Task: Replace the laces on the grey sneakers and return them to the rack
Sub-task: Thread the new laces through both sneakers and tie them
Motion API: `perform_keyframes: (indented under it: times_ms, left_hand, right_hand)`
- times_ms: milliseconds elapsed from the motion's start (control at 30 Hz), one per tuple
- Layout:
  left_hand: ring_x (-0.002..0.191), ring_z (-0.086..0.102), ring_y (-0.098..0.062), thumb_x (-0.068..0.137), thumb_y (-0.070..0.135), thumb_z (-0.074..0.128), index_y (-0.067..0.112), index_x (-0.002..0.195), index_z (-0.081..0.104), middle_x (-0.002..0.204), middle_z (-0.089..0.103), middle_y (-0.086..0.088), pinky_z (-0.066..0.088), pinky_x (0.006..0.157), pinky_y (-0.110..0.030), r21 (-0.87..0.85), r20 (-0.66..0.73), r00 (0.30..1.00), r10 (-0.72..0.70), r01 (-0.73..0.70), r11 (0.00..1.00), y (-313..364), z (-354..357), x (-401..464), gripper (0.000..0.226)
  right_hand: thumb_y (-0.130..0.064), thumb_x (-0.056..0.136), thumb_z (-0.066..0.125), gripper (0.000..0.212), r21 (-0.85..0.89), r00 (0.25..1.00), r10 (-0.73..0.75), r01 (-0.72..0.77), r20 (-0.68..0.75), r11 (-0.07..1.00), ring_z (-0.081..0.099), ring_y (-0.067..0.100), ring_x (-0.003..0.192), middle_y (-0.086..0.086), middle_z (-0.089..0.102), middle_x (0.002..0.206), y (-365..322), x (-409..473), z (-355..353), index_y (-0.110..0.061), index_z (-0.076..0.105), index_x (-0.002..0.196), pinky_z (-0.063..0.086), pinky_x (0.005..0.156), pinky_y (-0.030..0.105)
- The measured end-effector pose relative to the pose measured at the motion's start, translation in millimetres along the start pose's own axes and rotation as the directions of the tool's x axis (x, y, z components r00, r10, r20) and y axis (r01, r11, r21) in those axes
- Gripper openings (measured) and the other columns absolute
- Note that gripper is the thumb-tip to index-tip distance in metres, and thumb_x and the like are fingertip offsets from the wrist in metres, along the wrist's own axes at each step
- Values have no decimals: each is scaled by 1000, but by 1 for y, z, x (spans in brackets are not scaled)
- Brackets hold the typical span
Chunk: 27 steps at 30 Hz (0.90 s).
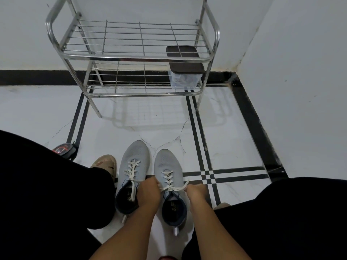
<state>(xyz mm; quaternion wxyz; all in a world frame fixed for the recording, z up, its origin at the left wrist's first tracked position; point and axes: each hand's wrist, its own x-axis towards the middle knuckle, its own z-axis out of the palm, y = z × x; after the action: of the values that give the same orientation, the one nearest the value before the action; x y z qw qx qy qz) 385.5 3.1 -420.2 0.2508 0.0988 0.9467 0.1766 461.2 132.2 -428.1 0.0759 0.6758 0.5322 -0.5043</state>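
Right sneaker (170,186), white lace (173,187): soft, limp; my left hand (148,192) and right hand (196,191) each pinch one end.

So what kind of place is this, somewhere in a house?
Probably a home entryway or hallway corner. A metal shoe rack stands against the white wall, a pair of grey sneakers sits on the tiled floor, and a sandal lies beside them.
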Motion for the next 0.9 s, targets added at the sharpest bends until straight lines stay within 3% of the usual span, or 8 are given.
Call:
perform_keyframes:
  times_ms: [67,133,200,267,300,433,700,900]
  left_hand:
    - [96,63,-28,92,14,54,13,95,69,101,69,-9,47,77,-31,-88,55,997,-57,62,994,0,-2,5,16]
    - [82,63,-26,92,13,59,9,91,70,86,68,-12,49,73,-31,-360,176,976,-128,185,915,-3,-4,16,12]
    - [63,55,-22,93,7,59,4,101,65,72,60,-12,47,60,-29,-670,353,919,-176,380,638,-1,-7,18,11]
    - [61,51,-17,93,2,58,6,107,56,74,58,-11,45,57,-26,-773,484,854,-190,519,366,2,-6,16,14]
    - [64,52,-16,93,2,58,7,105,55,77,58,-10,46,60,-25,-773,517,836,-182,548,320,4,-5,15,13]
    - [61,50,-14,94,5,59,7,82,59,71,55,-8,45,59,-23,-744,544,825,-154,559,366,2,5,13,12]
    - [52,43,-16,92,9,63,8,71,54,61,52,-8,40,53,-23,-712,428,885,-185,456,534,3,10,16,23]
    - [63,56,-22,91,11,59,12,72,60,72,60,-9,47,63,-26,-679,355,890,-287,457,574,1,19,18,19]
  right_hand:
    - [-8,80,67,17,9,1000,17,-17,15,1000,64,31,92,14,67,97,1,2,-2,-5,63,96,52,77,34]
    - [-3,80,65,7,68,995,25,-32,95,997,61,27,81,14,66,88,0,4,-5,-3,65,88,48,70,30]
    - [0,82,62,5,189,978,30,-70,207,979,60,21,72,13,65,81,0,1,-6,-3,65,80,46,66,27]
    - [1,83,62,8,294,963,29,-111,269,949,61,16,65,11,68,77,1,-7,-5,-4,67,79,45,55,22]
    - [1,83,63,7,320,959,20,-114,283,940,61,16,64,11,68,77,2,-11,-4,-3,68,81,45,51,21]
    - [-10,82,70,14,223,956,-1,-67,294,972,54,15,62,10,66,78,3,-15,-4,-5,71,96,45,63,26]
    - [-2,84,64,17,208,969,-7,-45,246,977,50,13,53,10,63,72,2,-13,0,0,71,100,43,51,22]
    - [-3,87,62,16,265,977,114,-160,180,951,63,26,89,17,70,102,3,-4,11,4,68,100,54,87,37]
